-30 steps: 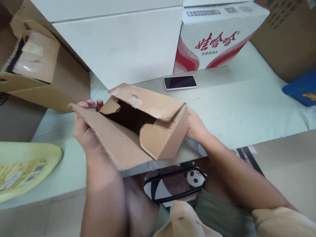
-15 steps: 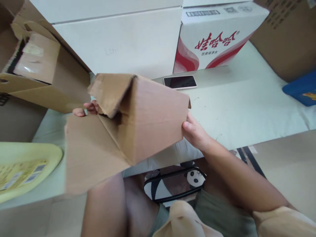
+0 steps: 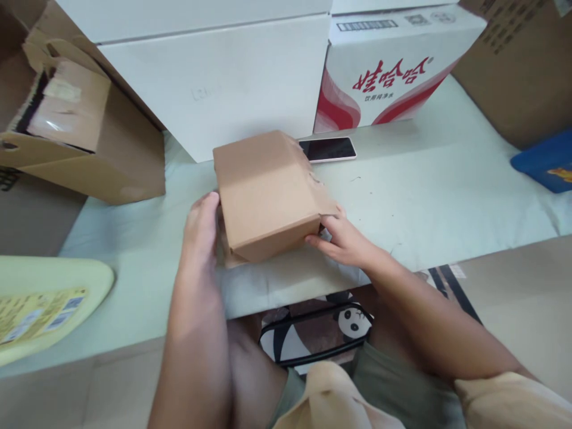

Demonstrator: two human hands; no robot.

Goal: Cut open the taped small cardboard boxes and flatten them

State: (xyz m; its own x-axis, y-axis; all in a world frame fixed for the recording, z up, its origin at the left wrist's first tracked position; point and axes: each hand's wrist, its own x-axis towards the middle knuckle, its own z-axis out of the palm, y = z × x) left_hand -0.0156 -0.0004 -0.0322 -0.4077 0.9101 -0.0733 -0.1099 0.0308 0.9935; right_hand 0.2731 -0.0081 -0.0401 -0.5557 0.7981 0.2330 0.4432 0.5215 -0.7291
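A small brown cardboard box (image 3: 268,190) is between my hands, over the pale green cloth-covered surface (image 3: 402,196). One smooth face points up, and a torn flap edge sticks out on its right side. My left hand (image 3: 202,223) presses along the box's left side, its fingers mostly hidden behind it. At the near right corner my right hand (image 3: 342,238) grips the box, thumb on the front and fingers by the torn flap. Behind the box lies a phone (image 3: 330,149) with a dark screen, partly covered by it.
White cartons (image 3: 214,83) stand along the back, one carton (image 3: 397,71) with red print. An opened brown carton (image 3: 129,137) is at the left, with a light green container (image 3: 53,304) nearer me. A blue object (image 3: 545,161) sits far right. A panda-printed bag (image 3: 317,333) is below the edge.
The box has turned over and come down: its open end with loose flaps faced left, and now a closed face is up. My left hand has shifted right and nearer.
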